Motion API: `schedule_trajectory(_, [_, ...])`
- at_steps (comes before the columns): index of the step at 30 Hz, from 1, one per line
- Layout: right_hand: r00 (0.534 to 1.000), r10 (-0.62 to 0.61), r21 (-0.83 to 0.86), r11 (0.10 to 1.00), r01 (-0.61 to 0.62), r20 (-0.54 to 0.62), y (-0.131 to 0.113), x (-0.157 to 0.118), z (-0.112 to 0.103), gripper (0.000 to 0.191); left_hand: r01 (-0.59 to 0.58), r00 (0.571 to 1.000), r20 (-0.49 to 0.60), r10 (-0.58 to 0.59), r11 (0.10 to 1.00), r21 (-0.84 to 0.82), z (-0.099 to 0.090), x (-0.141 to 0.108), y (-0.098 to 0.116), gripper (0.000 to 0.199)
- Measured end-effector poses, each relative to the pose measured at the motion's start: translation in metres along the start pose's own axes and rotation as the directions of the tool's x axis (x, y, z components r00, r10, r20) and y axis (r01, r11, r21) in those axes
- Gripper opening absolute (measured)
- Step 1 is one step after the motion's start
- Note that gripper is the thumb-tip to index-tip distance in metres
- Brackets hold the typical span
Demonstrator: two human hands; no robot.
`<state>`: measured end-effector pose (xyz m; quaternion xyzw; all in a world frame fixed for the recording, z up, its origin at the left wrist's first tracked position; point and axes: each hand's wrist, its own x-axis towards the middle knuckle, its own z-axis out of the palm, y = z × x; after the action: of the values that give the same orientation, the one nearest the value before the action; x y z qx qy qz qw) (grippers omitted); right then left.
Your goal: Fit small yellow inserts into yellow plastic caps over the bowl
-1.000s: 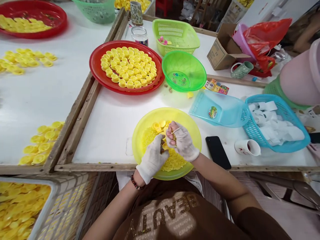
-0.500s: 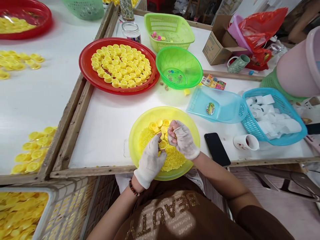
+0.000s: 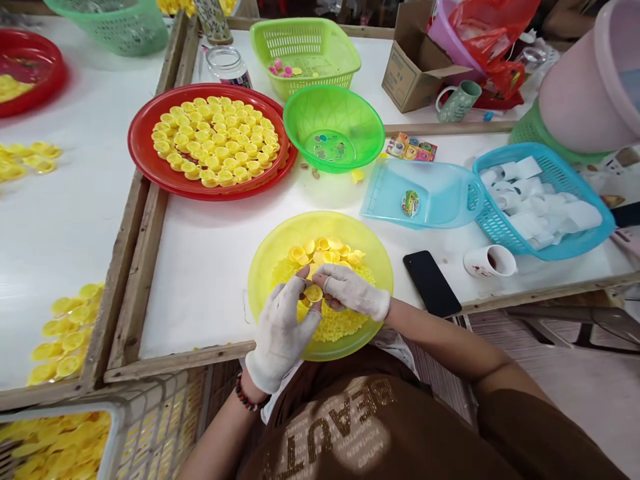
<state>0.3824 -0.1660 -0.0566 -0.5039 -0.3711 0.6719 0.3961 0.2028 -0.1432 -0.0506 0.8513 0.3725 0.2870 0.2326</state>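
We're watching the left hand (image 3: 281,327), fingers pinching one small, round, shallow yellow cup (image 3: 313,294) above the yellow basin (image 3: 265,247)! The right hand's (image 3: 354,294) fingers close in beside it; their grip we can't tell. We count one phone (image 3: 431,283); the shirt (image 3: 400,440) reads "BEAUT".

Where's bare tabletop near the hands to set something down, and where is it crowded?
Close by: the white tabletop between the wooden divider, the red tray and the yellow bowl. Another patch lies left of the divider, between the upper and lower groups of yellow cups. It is crowded right of the bowl: phone, white cup, blue scoop, blue basket.
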Motion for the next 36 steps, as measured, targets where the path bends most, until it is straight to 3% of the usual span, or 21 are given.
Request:
schedule_trajectory(5, [1.000, 0.001, 0.119, 0.993, 0.001, -0.014, -0.006, -0.001, 0.000, 0.032, -0.015, 0.998, -0.064, 0.014, 1.000, -0.013, 0.002, -0.002, -0.008, 0.047])
schedule_trajectory(10, [0.999, -0.013, 0.092, 0.996, 0.017, -0.047, -0.007, -0.007, 0.004, 0.037, 0.038, 0.999, -0.026, -0.038, 0.999, 0.005, 0.000, -0.011, -0.009, 0.041])
schedule_trajectory(14, [0.997, 0.037, 0.081, 0.996, -0.031, -0.075, -0.003, -0.009, 0.004, 0.037, 0.122, 0.990, -0.063, -0.127, 0.989, -0.078, -0.025, -0.010, -0.020, 0.036])
schedule_trajectory(17, [0.995, 0.084, 0.082, 0.993, -0.079, -0.049, -0.002, -0.010, 0.004, 0.038, 0.210, 0.951, -0.227, -0.211, 0.977, -0.026, -0.073, -0.006, -0.054, 0.037])
schedule_trajectory(20, [0.992, 0.104, 0.080, 0.992, -0.098, -0.072, -0.003, -0.012, 0.005, 0.038, 0.415, 0.872, -0.358, -0.333, 0.891, 0.182, -0.136, 0.000, -0.114, 0.034])
schedule_trajectory(21, [0.991, 0.108, 0.079, 0.992, -0.102, -0.079, -0.002, -0.012, 0.006, 0.038, 0.534, 0.813, -0.405, -0.418, 0.813, 0.233, -0.156, 0.002, -0.138, 0.032])
schedule_trajectory(22, [0.990, 0.110, 0.075, 0.992, -0.104, -0.086, -0.002, -0.012, 0.006, 0.037, 0.656, 0.728, -0.450, -0.517, 0.717, 0.237, -0.174, 0.004, -0.162, 0.032])
schedule_trajectory(25, [0.991, 0.099, 0.056, 0.994, -0.094, -0.094, 0.001, -0.009, 0.005, 0.036, 0.784, 0.601, -0.473, -0.644, 0.589, 0.195, -0.212, 0.010, -0.227, 0.035])
schedule_trajectory(29, [0.992, 0.063, 0.042, 0.997, -0.059, -0.110, 0.004, -0.006, 0.002, 0.034, 0.832, 0.547, -0.402, -0.734, 0.531, 0.163, -0.218, 0.016, -0.274, 0.036])
schedule_trajectory(36, [0.989, -0.031, 0.048, 0.998, 0.039, -0.143, -0.005, -0.002, 0.004, 0.028, 0.818, 0.572, -0.247, -0.782, 0.521, 0.243, -0.211, 0.015, -0.290, 0.019])
